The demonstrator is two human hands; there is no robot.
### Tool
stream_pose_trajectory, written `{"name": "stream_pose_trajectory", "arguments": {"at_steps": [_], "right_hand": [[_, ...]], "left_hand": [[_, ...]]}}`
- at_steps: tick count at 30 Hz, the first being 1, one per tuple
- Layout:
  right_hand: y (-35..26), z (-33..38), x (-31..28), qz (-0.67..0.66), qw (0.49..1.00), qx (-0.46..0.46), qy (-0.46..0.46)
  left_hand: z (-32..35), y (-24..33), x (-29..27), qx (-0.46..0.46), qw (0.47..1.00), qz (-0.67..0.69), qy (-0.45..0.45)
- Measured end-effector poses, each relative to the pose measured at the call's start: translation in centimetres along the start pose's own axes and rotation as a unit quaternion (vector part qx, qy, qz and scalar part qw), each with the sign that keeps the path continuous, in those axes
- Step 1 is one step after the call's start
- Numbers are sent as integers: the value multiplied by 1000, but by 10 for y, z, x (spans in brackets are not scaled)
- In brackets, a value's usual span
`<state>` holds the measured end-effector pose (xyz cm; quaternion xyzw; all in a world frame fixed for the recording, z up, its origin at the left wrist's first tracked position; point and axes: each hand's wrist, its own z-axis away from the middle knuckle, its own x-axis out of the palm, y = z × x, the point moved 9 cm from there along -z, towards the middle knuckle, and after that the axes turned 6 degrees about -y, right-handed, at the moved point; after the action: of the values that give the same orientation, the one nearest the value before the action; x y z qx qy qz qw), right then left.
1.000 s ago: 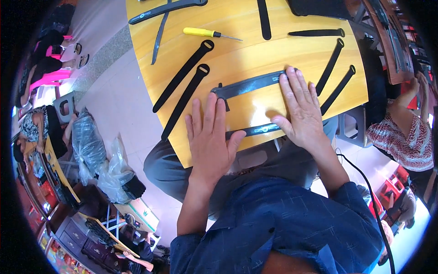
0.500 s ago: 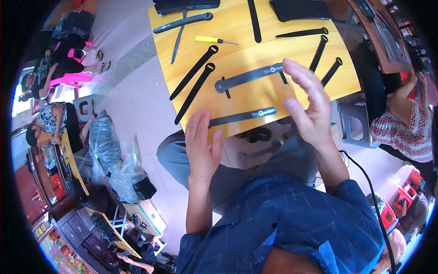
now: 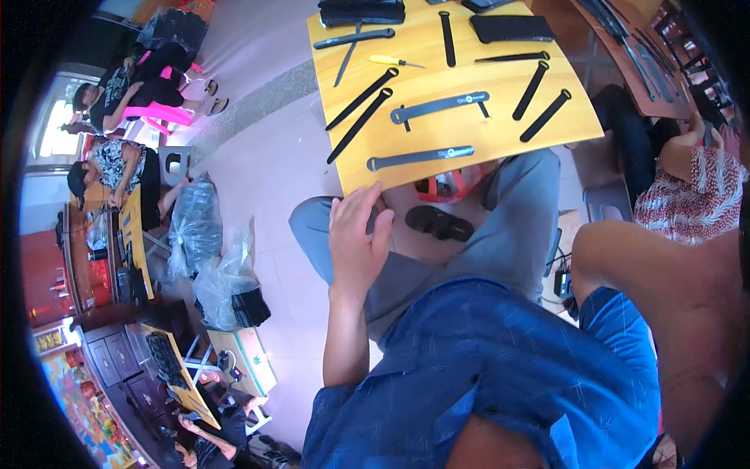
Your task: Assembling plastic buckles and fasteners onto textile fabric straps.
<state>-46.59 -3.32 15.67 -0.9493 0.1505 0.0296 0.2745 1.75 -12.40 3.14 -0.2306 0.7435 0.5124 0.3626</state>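
My left hand is at the table's near left corner, fingers stretched out and thumb apart, holding nothing. Just beyond it lies a dark grey strap with a slotted end and white print. Farther in, a similar grey strap rests across two short black pieces. Two black straps with looped ends lie slantwise on the left, and others such as this black strap lie on the right. My right arm is bent up close at the right edge; its hand is out of the picture.
A yellow-handled screwdriver lies on the yellow wooden table. Black bundles sit at the far side. Plastic-wrapped bags stand on the floor to the left. A person in a patterned top sits at the right, by another table.
My right hand has left the table and risen out of view, its bent arm now near the camera. My left hand remains at the table's near edge. The view has shifted.
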Motion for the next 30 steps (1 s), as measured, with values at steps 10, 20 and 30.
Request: {"name": "stream_pose_trajectory", "arguments": {"at_steps": [10,20,30], "right_hand": [[-128,-5,102,38,962,-267,28],[-56,-42,97,-32,999,-28,12],[29,-25,245,42,974,197,-101]], "left_hand": [[43,-18,-18,-27,999,-30,-1],[-6,-77,20,-57,997,2,50],[-7,-54,68,33,979,-198,-22]]}}
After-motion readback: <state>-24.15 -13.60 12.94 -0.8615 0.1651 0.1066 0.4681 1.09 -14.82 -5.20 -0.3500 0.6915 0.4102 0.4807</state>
